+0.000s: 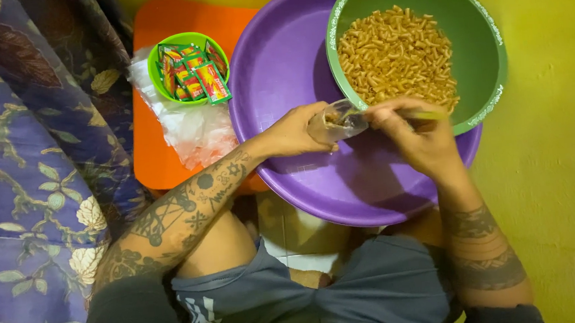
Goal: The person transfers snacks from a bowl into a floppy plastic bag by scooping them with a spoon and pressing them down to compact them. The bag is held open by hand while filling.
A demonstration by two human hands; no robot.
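Two hands meet over the purple basin [283, 70]. From my remote seat, my left hand [294, 131] closes around a small clear bag [335, 123], holding its mouth toward the right. My right hand [417, 138] pinches a thin pale spoon handle [423, 115], fingers together on it, with the tip pushed into the bag. The bag looks glossy and see-through, with a few brownish pieces inside near its mouth. It sits at the centre of the view, just at the 7 o'clock rim of the green bowl [485, 46].

That bowl holds a heap of tan curled snacks [396, 54] and rests inside the basin at its 1 o'clock side.

Hard to read: the spoon's bowl is blurred inside the plastic, so I cannot tell how much it carries. My right fingers hide part of the handle. The green bowl's top edge and the basin's top are cut off by the frame.

At 10 o'clock, a small lime cup [187, 67] holds red-and-green sachets [198, 78], standing on an orange tray [162, 142] beside a pile of clear bags [194, 130]. The basin overlaps the tray's right edge. Patterned blue floral cloth [33, 181] fills the 9 o'clock side; a yellow-green wall [550, 167] fills 3 o'clock. Pale tiled floor [291, 236] shows at 6 o'clock between my knees.
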